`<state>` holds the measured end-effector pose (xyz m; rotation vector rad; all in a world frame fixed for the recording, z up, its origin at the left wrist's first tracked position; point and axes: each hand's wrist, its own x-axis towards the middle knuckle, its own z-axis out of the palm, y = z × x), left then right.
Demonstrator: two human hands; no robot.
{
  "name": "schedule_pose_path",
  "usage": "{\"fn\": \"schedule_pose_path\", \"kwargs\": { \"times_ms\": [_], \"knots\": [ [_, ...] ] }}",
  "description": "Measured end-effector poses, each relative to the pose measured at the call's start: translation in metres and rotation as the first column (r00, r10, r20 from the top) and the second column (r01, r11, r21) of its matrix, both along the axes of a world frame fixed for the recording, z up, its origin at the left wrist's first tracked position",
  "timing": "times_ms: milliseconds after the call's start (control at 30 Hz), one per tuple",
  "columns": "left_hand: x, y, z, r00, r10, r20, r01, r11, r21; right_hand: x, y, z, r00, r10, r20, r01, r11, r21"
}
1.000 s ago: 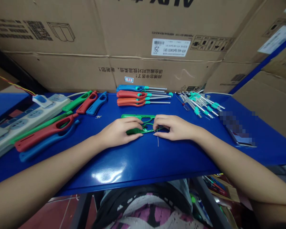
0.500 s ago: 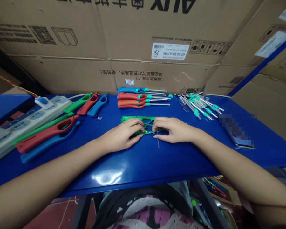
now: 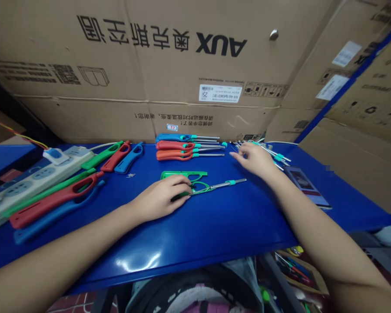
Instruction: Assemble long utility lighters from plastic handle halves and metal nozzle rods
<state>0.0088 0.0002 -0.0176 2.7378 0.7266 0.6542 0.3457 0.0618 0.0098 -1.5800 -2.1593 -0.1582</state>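
Note:
My left hand (image 3: 169,193) is closed on the handle end of a green lighter casing half (image 3: 200,188) lying on the blue table. A metal lighter tube (image 3: 220,185) with a teal collar sticks out of that casing to the right. Just behind it lies a second green casing half (image 3: 169,174), partly covered by my left fingers. Farther right and back, my right hand (image 3: 256,157) has its thumb and fingers closed around a small screwdriver (image 3: 233,149); only its thin shaft shows. Beside and beneath this hand is a pile of metal tubes with teal collars (image 3: 282,157).
Assembled lighters (image 3: 174,145) in blue, red and orange lie at the back. Loose casings (image 3: 52,202) in green, red and blue lie left, along a white power strip (image 3: 41,174). Tiny metal pins (image 3: 130,175) are near them. A phone (image 3: 308,187) lies right; cardboard (image 3: 169,87) stands behind.
My right hand has left the green casing and moved right and back to the tube pile. The tube in the casing now shows. My left hand stays on the casing; the view has tilted up.

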Motion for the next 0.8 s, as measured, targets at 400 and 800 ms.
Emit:
{"fn": "schedule_pose_path", "kwargs": {
  "times_ms": [400, 800],
  "knots": [
    [-0.002, 0.004, -0.001, 0.999, -0.034, 0.001, 0.034, 0.998, 0.058, 0.037, 0.02, -0.015, 0.873, -0.447, 0.193, 0.47, 0.877, -0.094],
    [-0.003, 0.004, -0.003, 1.0, -0.017, -0.018, 0.019, 0.996, 0.083, 0.037, 0.018, -0.012, 0.883, -0.438, 0.166, 0.455, 0.887, -0.082]
  ]
}}
